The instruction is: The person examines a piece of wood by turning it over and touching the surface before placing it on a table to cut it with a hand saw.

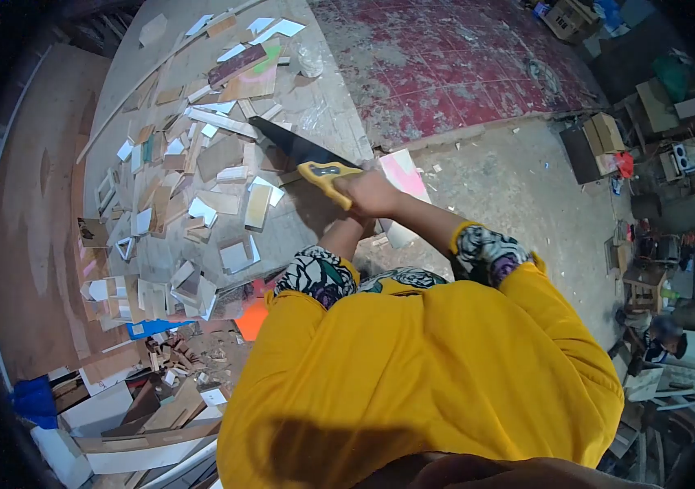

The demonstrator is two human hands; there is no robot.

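Note:
A handsaw (292, 145) with a dark blade and a yellow handle lies over the edge area of the work table (315, 114), its tip toward the scattered wood. My right hand (373, 194) is closed round the rear of the handle. Just below it, my left hand (356, 220) is mostly hidden behind the right hand and wrist, so its fingers do not show. A board with pink and white areas (404, 175) sticks out past the table edge beside my right hand. Whether the blade touches this board is hidden.
Several wood offcuts (221, 202) cover the table, with a clear cup (310, 62) near its far side. More scrap boards (144, 411) are heaped on the floor at lower left. Red tiled floor (453, 65) lies ahead. At far right, a person (662, 341) is among clutter.

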